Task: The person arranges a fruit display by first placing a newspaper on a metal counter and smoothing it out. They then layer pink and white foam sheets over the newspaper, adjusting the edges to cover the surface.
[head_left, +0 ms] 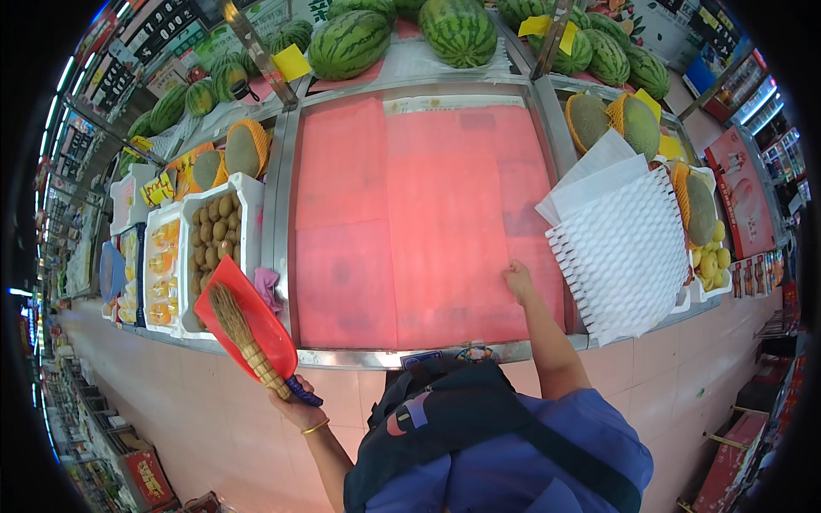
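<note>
My left hand [296,405] grips the handles of a red plastic dustpan [277,324] and a straw hand brush [240,330] together, left of my body. The brush lies along the dustpan with its bristles toward the pan's front lip. Pink paper sheets [442,224] line the metal-framed display bay in front of me. Over their right part, beside a sheet's edge, is my right hand [518,282] with curled fingers. Whether it pinches the paper cannot be made out. White foam netting sheets [619,256] lie stacked to the right of that hand.
Watermelons [458,32] line the far side. Left of the bay stand a white foam box of kiwifruit [215,231] and a box of wrapped orange fruit [164,272]; a pink cloth [266,287] lies beside them. Netted melons [635,125] sit at the right. Metal posts [260,54] rise from the frame.
</note>
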Motion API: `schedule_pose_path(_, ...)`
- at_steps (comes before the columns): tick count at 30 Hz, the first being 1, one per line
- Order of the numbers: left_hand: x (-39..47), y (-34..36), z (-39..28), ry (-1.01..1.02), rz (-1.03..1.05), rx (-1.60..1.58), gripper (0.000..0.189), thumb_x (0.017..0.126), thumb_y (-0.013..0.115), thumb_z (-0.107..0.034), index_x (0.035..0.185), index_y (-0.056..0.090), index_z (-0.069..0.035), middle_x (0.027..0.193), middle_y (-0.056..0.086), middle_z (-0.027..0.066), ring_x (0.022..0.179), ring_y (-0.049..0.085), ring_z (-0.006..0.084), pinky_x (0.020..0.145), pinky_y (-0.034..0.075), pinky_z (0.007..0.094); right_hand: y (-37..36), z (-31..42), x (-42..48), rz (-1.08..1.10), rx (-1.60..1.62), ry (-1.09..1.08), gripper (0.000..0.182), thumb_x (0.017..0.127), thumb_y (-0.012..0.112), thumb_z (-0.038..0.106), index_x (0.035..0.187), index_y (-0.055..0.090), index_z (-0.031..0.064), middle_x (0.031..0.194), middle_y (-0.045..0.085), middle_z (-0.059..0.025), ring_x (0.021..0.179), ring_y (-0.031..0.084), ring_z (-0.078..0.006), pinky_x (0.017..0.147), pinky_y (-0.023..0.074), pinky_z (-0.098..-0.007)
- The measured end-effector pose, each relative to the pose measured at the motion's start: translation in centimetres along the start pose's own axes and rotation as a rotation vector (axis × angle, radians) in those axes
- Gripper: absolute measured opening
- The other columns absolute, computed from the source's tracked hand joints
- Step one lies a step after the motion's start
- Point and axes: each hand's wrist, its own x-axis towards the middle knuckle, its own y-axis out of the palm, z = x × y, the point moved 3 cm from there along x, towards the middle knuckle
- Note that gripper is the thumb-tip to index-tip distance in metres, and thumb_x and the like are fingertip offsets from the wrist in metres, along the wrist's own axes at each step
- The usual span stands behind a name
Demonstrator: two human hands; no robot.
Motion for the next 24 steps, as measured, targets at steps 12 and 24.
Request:
schedule_pose_path(12, 2.2, 2.8, 1.4, -0.020, 0.034, 0.006, 0.051, 0.090, 0.039, -0.056, 0.101, 0.053, -0.008, 0.072, 0.055, 0.0063, 0.056, 0.051, 0.0119, 0.046, 0.041, 0.0209, -3.2, 13.1, 0.7, 0.070, 0.164, -0.236, 0.021, 0.086, 0.054, 0.009, 0.104, 0.062, 0.0050, 0.080, 0.054, 0.0038, 0.068, 0.046, -0.0050, 0.059, 0.0389, -0.0230)
schedule_pose_path(24, 4.3, 5.9, 3.2, -0.064, 0.015, 0.027, 0.048, 0.092, 0.034, -0.054, 0.099, 0.052, -0.010, 0.068, 0.053, 0.0047, 0.053, 0.048, 0.0121, 0.044, 0.037, 0.0224, -1.0, 36.8, 1.4, 0.372, 0.799, -0.658, 0.021, 0.089, 0.053, 0.005, 0.110, 0.056, 0.0038, 0.101, 0.064, -0.0055, 0.093, 0.061, -0.0125, 0.082, 0.0490, -0.0273)
